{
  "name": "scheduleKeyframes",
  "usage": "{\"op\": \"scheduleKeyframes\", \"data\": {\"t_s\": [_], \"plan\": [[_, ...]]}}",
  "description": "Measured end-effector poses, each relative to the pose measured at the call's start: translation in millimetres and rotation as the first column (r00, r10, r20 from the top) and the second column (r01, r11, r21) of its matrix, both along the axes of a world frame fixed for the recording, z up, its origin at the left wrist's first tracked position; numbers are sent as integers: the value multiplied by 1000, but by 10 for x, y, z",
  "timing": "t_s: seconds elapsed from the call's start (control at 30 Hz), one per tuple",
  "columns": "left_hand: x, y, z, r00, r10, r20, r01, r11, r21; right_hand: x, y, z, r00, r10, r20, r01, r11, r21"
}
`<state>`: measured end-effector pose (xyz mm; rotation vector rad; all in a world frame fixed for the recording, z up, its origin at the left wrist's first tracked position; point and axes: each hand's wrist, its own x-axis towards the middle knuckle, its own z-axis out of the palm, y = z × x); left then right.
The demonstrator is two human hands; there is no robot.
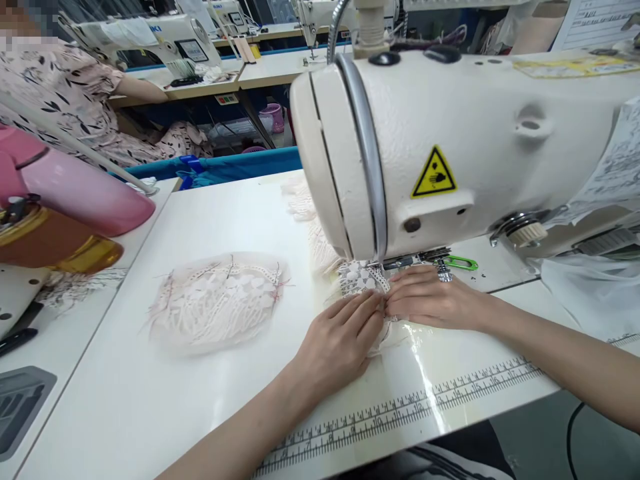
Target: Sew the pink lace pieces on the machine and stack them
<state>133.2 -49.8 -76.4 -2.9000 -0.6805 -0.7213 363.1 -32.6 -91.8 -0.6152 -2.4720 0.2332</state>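
Note:
A cream sewing machine fills the upper right of the head view. Under its needle end lies a pale lace piece. My left hand presses flat on the lace's near edge, fingers pointing toward the needle. My right hand lies beside it, fingertips touching the left hand's and pinning the same lace on the white table. A strip of lace trails off behind the machine. The needle itself is hidden by the machine head.
A stack of lace cup pieces lies left of my hands. A pink bottle and an amber one lie at far left. A ruler strip runs along the table's front edge. Another person sits at the back left.

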Motion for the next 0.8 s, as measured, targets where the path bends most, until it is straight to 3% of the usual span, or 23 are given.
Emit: {"op": "scheduleKeyframes", "data": {"t_s": [0.2,0.47,0.8], "plan": [[-32,-13,-54,1000,25,-15,-25,998,-51,-1,-17,-12,995,-32,91,31,1000,5],[-23,-16,-60,999,46,-24,-47,998,-44,-1,-4,-14,998,-16,65,13,999,42],[40,-10,-87,999,51,-2,-51,997,-61,15,-30,73,982,-188,25,176,953,245]]}}
